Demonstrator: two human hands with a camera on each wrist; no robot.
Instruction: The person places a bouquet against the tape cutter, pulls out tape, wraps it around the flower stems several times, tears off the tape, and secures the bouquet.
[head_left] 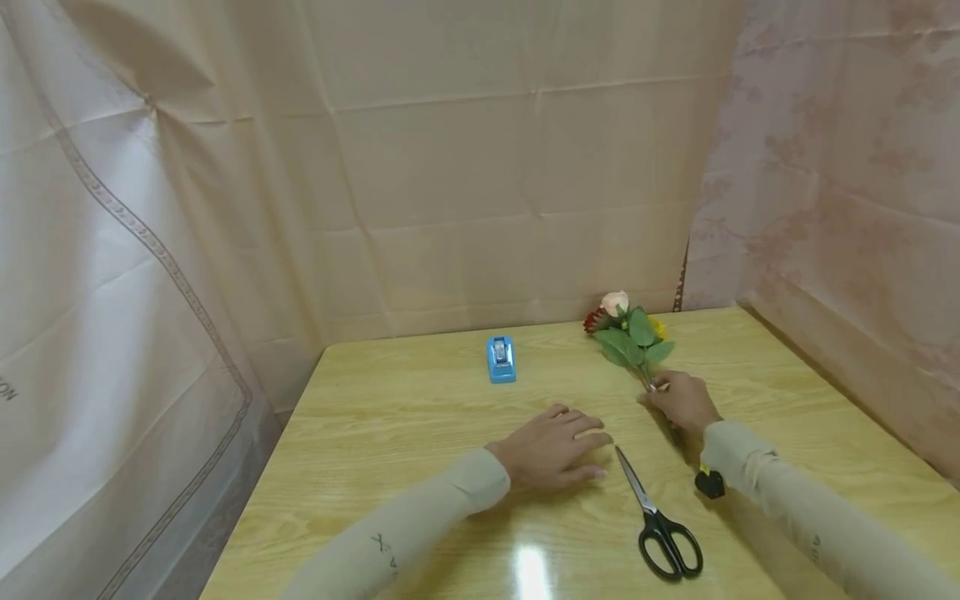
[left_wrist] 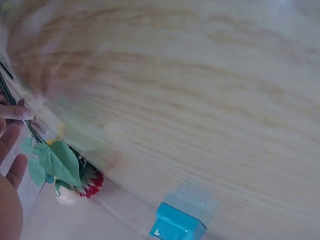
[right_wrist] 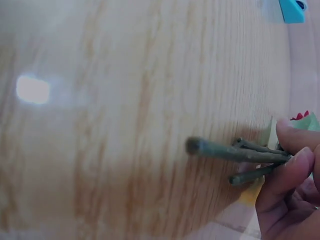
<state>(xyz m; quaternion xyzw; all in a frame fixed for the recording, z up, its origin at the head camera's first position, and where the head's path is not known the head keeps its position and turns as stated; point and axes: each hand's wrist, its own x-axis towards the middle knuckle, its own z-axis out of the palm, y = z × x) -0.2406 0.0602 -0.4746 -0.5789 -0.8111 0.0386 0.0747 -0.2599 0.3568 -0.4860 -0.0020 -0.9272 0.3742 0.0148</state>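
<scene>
My right hand [head_left: 682, 402] pinches the stems of a small bunch of flowers [head_left: 633, 337] between thumb and fingers, at the right of the table. The bunch has a pale rose, a red bloom, a yellow bloom and green leaves. In the right wrist view, three cut stem ends [right_wrist: 235, 154] stick out past the right hand [right_wrist: 292, 185]. My left hand [head_left: 555, 448] hovers over or rests on the table with fingers spread, holding nothing; which, I cannot tell. Just right of its fingertips lie black-handled scissors [head_left: 660, 525], blades closed, tip pointing away from me.
A blue tape dispenser [head_left: 501, 360] stands near the back middle of the wooden table [head_left: 390, 417]. By the right sleeve is a small black object [head_left: 709, 483] with a bit of yellow. Beige cloth [head_left: 450, 167] hangs behind the table's back edge.
</scene>
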